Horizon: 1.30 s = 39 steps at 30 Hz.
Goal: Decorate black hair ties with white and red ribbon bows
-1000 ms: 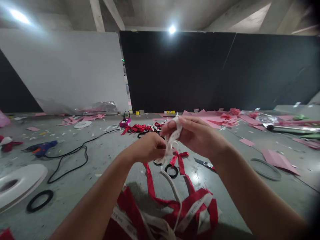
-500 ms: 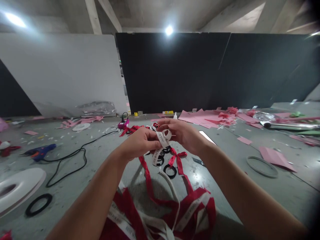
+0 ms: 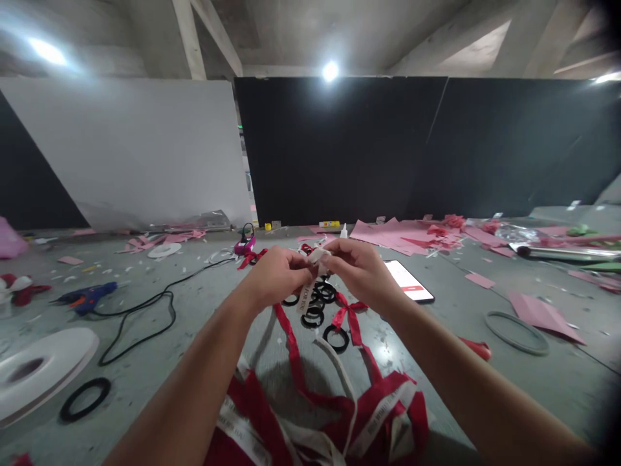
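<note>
A white printed ribbon (image 3: 305,296) is pinched by my left hand (image 3: 279,277) and my right hand (image 3: 359,268), which meet over the table. The ribbon is gathered between the fingertips, and its lettered end hangs down from the left fingers. Whether it forms a loop or a knot there cannot be made out. Several black rings (image 3: 313,317) lie just under the hands. Beside them is a red ribbon bow (image 3: 345,310), with another black ring (image 3: 336,338) at its lower left. Below, a heap of red ribbon (image 3: 334,414) and white lettered ribbon (image 3: 385,414) lies near me.
On the left are a white spool (image 3: 63,353), a black ring (image 3: 85,399) and a blue glue gun (image 3: 92,298) with its cord. To the right lie a phone (image 3: 410,281), a grey hoop (image 3: 517,333) and pink paper (image 3: 546,317). Pink scraps (image 3: 392,234) line the back.
The white ribbon's open loop between my hands has been drawn in small. My right fingers have closed on it, and the phone and a red object on the right have come into view.
</note>
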Available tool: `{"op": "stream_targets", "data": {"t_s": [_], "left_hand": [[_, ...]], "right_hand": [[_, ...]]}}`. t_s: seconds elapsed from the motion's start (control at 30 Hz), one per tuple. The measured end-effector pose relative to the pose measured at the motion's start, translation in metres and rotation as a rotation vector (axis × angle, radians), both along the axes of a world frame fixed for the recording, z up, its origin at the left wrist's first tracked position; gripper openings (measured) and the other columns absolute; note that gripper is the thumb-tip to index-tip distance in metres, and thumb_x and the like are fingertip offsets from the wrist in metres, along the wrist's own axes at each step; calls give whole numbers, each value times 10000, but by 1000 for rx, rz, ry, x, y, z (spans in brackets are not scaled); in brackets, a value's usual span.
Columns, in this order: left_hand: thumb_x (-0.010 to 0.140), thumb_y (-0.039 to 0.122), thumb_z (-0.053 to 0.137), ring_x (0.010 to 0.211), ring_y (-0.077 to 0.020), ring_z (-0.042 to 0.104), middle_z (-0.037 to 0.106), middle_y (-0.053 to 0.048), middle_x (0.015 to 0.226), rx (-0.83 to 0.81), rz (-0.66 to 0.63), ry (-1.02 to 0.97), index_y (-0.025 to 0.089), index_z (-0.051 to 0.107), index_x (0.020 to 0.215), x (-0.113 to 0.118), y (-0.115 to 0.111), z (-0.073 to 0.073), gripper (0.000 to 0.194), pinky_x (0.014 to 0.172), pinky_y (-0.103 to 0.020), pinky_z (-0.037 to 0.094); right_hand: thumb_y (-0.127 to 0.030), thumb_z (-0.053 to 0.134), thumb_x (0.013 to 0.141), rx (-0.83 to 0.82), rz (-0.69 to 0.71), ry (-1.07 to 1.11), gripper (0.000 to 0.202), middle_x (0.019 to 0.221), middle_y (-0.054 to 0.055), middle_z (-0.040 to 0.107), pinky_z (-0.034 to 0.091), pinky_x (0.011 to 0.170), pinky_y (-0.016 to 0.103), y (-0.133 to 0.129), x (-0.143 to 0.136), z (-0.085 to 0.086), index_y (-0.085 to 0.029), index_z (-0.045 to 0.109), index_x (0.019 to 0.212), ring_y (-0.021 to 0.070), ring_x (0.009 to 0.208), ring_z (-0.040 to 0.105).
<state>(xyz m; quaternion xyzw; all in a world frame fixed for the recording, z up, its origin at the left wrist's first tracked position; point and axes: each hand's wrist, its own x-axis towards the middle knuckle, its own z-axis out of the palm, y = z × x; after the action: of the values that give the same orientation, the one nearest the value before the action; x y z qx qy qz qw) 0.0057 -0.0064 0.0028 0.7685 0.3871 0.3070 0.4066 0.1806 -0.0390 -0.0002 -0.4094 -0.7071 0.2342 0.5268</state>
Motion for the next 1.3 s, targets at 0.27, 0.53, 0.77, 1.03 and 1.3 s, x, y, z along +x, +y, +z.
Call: {"op": "stream_targets", "data": {"t_s": [0.27,0.53,0.77,1.03,1.3], "left_hand": [[634,351,789,476,-68,419,514,26,539,-217,89,-475,128,662,641,0,7,2,257,477,-210,332],[631,329,820,520,-62,425,519,21,590,-262,-97,-485,111,664,642,-9,9,1,269,508,-198,346],[713,312,763,571,-74,367,470,24,612,-175,-245,-282,99,659,661,-6,2,-1,243,541,-213,293],[737,303,721,553,-96,420,502,21,572,-107,-197,-236,132,664,642,-1,-1,0,204,542,-225,339],[769,364,685,503,-83,414,520,22,554,-47,-96,-239,130,707,701,5,-4,1,245,490,-211,323]], "right_hand": [[-133,564,705,80,263,452,139,1061,47,603,399,922,369,4,0,-10,-218,669,673,228,1106,523],[-156,519,779,-63,179,120,189,832,36,653,416,780,351,12,20,-9,-204,694,728,189,813,578],[-360,571,909,80,200,-28,244,813,43,648,437,705,303,-4,1,5,-175,714,840,155,764,583],[-431,659,838,-163,130,309,276,652,4,604,414,577,277,-1,-9,-6,-184,678,717,119,592,523],[-449,784,699,-410,186,718,287,635,-9,604,450,477,269,-4,-21,-9,-194,656,734,121,503,546]]}}
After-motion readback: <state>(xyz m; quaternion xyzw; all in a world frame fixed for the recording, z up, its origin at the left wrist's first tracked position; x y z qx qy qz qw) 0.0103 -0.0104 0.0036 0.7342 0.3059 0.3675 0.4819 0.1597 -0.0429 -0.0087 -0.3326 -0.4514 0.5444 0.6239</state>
